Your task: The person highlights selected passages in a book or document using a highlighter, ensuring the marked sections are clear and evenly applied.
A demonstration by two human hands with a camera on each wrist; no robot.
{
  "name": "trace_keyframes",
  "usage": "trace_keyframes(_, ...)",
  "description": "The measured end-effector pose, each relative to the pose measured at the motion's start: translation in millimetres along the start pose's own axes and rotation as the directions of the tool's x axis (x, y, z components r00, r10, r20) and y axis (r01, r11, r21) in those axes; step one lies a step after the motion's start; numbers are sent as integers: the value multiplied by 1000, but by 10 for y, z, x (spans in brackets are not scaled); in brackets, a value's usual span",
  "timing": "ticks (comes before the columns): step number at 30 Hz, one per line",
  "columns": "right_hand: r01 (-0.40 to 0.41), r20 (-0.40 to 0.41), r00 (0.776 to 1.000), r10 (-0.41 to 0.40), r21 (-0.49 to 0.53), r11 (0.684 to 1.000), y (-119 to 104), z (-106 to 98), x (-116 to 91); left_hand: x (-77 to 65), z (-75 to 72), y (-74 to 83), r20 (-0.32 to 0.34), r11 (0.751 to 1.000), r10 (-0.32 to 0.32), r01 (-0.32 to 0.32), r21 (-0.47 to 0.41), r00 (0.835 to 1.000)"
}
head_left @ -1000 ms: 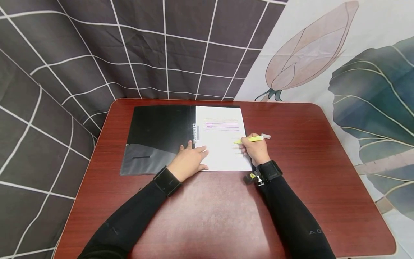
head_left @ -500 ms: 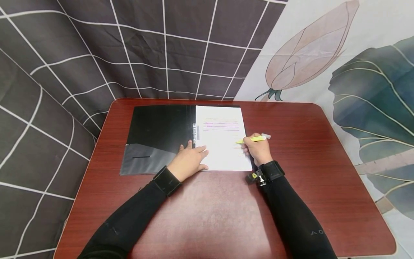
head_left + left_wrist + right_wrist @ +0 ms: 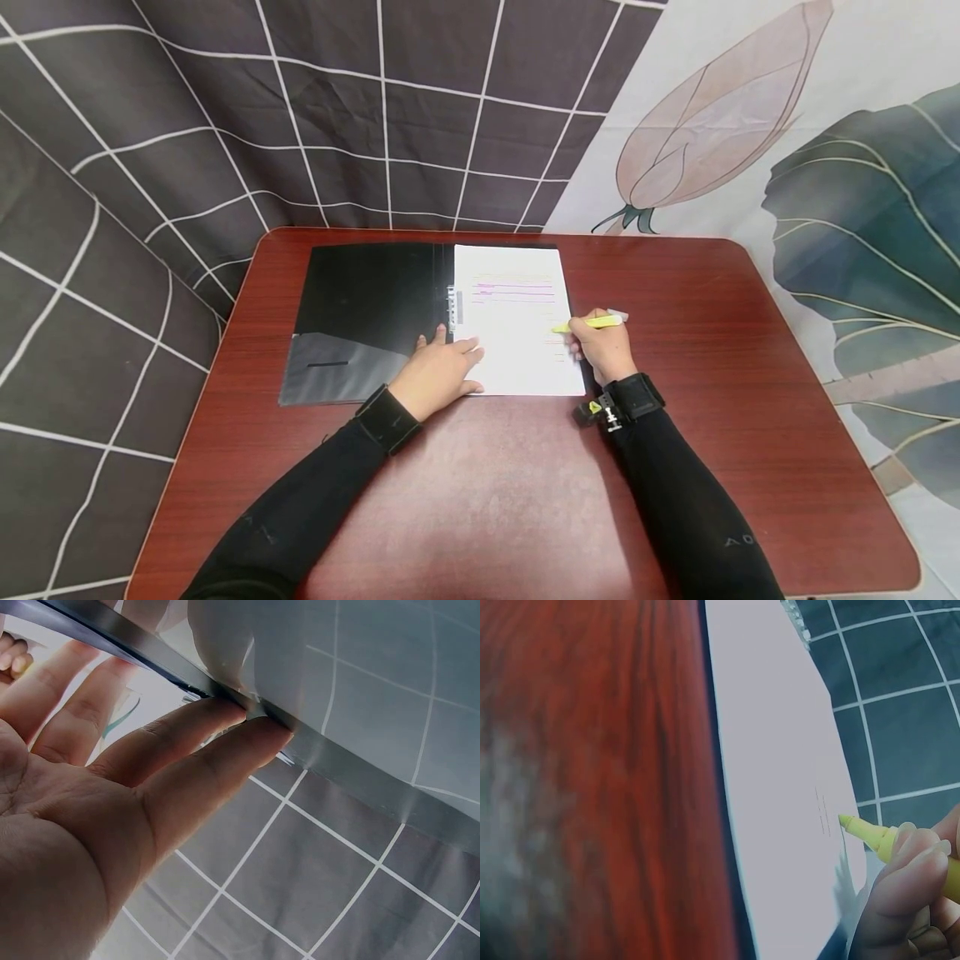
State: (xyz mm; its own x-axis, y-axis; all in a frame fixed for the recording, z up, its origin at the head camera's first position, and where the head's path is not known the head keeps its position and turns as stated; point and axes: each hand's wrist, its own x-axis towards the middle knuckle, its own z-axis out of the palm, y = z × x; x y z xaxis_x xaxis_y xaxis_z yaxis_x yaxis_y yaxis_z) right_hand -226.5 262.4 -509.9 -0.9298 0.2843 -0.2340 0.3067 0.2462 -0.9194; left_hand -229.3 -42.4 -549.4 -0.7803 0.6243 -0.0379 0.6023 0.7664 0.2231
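My right hand (image 3: 606, 346) pinches a yellow highlighter (image 3: 587, 323), its tip at the right part of a white page (image 3: 510, 333). In the right wrist view the uncapped yellow tip (image 3: 844, 820) meets the paper (image 3: 780, 750) near thin printed lines. The page lies on the right side of an open black binder (image 3: 375, 287) and bears pink marked lines on its upper half. My left hand (image 3: 435, 373) rests with spread, straight fingers across the binder's spine and the page's lower left. In the left wrist view that hand (image 3: 112, 765) has its fingers extended.
A metal ring clip (image 3: 452, 308) sits along the binder's spine. The binder's left cover has a translucent pocket (image 3: 337, 371). Beneath everything is a reddish-brown wooden table (image 3: 712, 350), with a dark gridded curtain (image 3: 337, 108) behind it.
My right hand and the highlighter have slid a little to the right across the page. My left hand has stayed in place.
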Motion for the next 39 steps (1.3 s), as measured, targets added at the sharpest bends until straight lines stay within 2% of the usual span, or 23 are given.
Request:
trace_keyframes(11,-21,-13,1000,21,30,999,33,-55,18,-10,-25,0,14,999,-6,6,-37,1000)
trace_keyframes(15,-26,-13,1000,27,51,998,40,-58,26,-3,-9,-6,26,1000,-12,12,-25,1000)
trace_keyframes(19,-22,-9,1000,23,70,997,36,-69,20,-9,-9,-4,16,1000,-9,10,-22,1000)
trace_keyframes(25,-15,-16,1000,16,61,998,68,-88,43,-42,-59,33,-33,999,10,-11,-42,999)
trace_keyframes(28,-20,-27,999,22,97,995,63,-59,34,-53,-58,27,-43,999,14,-16,-29,999)
trace_keyframes(31,-1,-42,999,7,146,989,22,23,0,-53,-47,17,-39,1000,15,-15,-12,999)
trace_keyframes(34,60,-38,998,-55,152,987,-67,186,-44,-46,-39,7,-38,1000,7,-7,-14,999)
trace_keyframes(39,129,52,990,-134,89,988,-198,553,-81,-14,-13,2,-35,1000,4,-5,-28,999)
